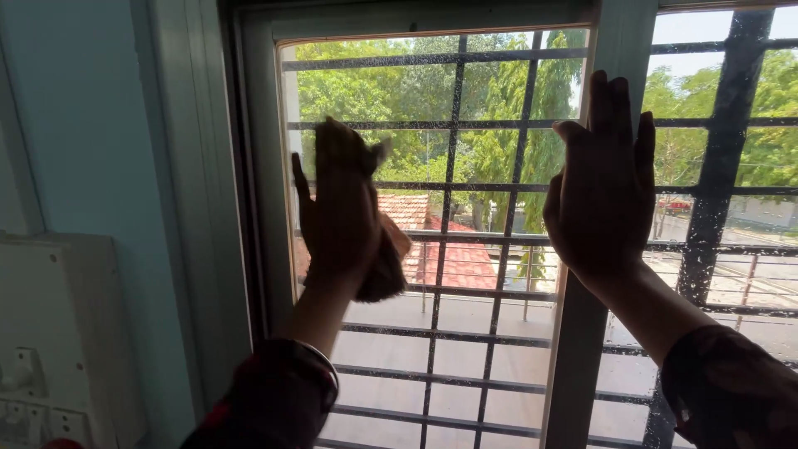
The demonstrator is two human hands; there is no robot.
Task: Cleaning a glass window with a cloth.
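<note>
My left hand (337,208) presses a crumpled brownish cloth (384,264) flat against the glass pane (474,166) of a sliding window, with cloth sticking out above and below the palm. My right hand (603,187) lies flat with fingers together on the window's vertical frame (573,366), holding nothing. The glass carries fine water droplets. Both hands show dark against the bright outdoors.
A metal grille (715,216) of dark bars stands behind the glass. Outside are green trees and a red tiled roof (453,258). A white switch board (54,349) hangs on the pale blue wall (91,125) at the left.
</note>
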